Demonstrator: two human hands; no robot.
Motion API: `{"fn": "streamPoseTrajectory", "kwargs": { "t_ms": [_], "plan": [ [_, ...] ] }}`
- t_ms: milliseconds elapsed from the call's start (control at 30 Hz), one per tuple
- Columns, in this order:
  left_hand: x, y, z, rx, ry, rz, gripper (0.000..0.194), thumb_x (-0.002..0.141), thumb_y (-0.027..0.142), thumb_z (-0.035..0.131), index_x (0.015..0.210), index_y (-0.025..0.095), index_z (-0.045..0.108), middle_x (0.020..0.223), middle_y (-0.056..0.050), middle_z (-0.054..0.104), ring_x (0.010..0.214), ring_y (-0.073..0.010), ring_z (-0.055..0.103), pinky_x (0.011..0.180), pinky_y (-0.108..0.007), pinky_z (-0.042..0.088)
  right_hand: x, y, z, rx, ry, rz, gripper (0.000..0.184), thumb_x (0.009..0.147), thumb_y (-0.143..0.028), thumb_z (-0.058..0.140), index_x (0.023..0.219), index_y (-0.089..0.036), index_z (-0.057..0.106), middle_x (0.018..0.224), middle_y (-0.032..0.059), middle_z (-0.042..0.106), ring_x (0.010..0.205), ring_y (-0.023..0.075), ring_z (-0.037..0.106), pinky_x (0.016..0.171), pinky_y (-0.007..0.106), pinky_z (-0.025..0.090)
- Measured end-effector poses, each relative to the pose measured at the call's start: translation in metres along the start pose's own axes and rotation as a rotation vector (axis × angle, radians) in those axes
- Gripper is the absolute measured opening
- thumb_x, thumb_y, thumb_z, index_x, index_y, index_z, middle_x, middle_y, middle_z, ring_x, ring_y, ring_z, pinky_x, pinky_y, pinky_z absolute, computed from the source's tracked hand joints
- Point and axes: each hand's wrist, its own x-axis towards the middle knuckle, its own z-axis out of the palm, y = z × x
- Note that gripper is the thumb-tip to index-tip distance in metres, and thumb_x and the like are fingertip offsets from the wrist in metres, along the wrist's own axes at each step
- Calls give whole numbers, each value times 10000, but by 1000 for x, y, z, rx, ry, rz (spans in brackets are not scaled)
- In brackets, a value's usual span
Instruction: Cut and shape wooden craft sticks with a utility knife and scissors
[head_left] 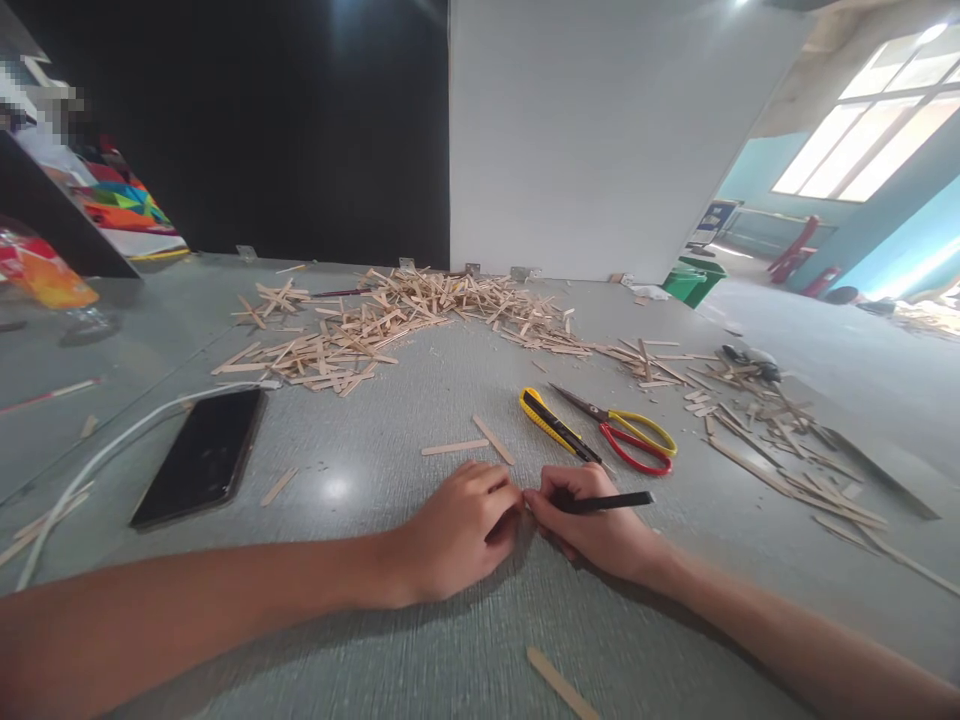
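Note:
My right hand (592, 520) is closed around a slim black pen (615, 502), its back end slanting out to the right. Fingertips of my left hand (469, 530) are curled down on the table, almost meeting the right fingertips. Whatever the left fingers pinch is hidden. Just beyond the hands lie two short wooden sticks, one flat stick (454, 448) and one slanted stick (493, 440). A yellow-and-black utility knife (559, 425) rests beyond my right hand, beside scissors (619, 425) with red and yellow handles. Nearer to me is another wooden stick (561, 684).
A big heap of wooden stick pieces (420, 310) spreads along the back by a black and white partition (585, 140). More scraps (795, 440) lie right. At left are a phone (202, 455), a white cable (97, 460) and a tipped bottle (52, 275).

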Motion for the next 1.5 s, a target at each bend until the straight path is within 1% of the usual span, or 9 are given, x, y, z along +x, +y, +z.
{"fn": "streamPoseTrajectory", "kwargs": {
  "t_ms": [133, 300, 400, 567, 700, 800, 1033, 1300, 1500],
  "plan": [
    [1, 3, 0, 7, 14, -50, 96, 840, 79, 607, 851, 171, 632, 816, -43, 631, 784, -233, 588, 759, -377, 467, 0, 2, 1, 23, 8, 12, 383, 982, -418, 604, 670, -231, 484, 480, -65, 529, 342, 79, 469, 330, 177, 323],
    [-1, 5, -2, -9, 0, -80, 163, 764, 35, 562, 836, 175, 604, 849, -55, 643, 814, -246, 586, 779, -400, 473, 1, 5, 2, 51, 7, 27, 383, 963, -440, 620, 673, -227, 490, 498, -60, 538, 334, 77, 474, 309, 169, 316],
    [-1, 5, -4, -31, -5, -85, 170, 796, 26, 531, 842, 177, 595, 856, -53, 635, 823, -242, 583, 785, -401, 478, 2, 5, 2, 58, 7, 30, 386, 955, -447, 627, 667, -227, 494, 490, -62, 532, 326, 81, 474, 299, 171, 313],
    [-1, 2, -4, -19, 5, -91, 203, 908, 13, 479, 861, 170, 600, 878, -61, 629, 847, -241, 591, 787, -387, 485, 1, 4, 2, 58, 15, 31, 383, 958, -419, 630, 656, -225, 498, 505, -55, 556, 325, 77, 475, 300, 171, 303],
    [-2, 0, -2, -6, 8, -91, 181, 974, 45, 489, 933, 157, 625, 922, -71, 649, 879, -251, 607, 811, -397, 489, 3, 4, 2, 55, 13, 34, 383, 962, -398, 625, 647, -229, 487, 488, -63, 539, 323, 78, 469, 303, 172, 310],
    [-1, 0, -3, 21, -6, -70, 163, 978, 55, 515, 962, 153, 644, 933, -72, 655, 876, -257, 610, 813, -404, 488, 3, 4, 2, 54, 11, 40, 375, 964, -383, 615, 648, -232, 480, 485, -65, 537, 322, 77, 462, 302, 172, 308],
    [1, 1, -3, 110, -6, -30, 161, 975, 69, 517, 909, 150, 641, 904, -77, 649, 840, -258, 603, 775, -396, 480, 2, 4, 3, 48, 16, 51, 367, 956, -365, 611, 644, -234, 468, 464, -76, 513, 318, 73, 447, 299, 163, 304],
    [-2, -6, 4, 109, -16, -22, 155, 998, 123, 498, 914, 171, 620, 917, -66, 653, 854, -249, 604, 800, -399, 476, 3, 2, 4, 26, 38, 61, 386, 952, -405, 606, 631, -233, 480, 435, -80, 492, 297, 73, 418, 296, 171, 293],
    [1, -4, 2, 114, -14, -27, 174, 991, 111, 488, 884, 171, 612, 888, -64, 644, 830, -245, 598, 780, -394, 475, 2, -2, 4, 3, 47, 54, 380, 939, -396, 617, 624, -231, 482, 438, -76, 497, 313, 76, 438, 313, 173, 304]
  ]
}}
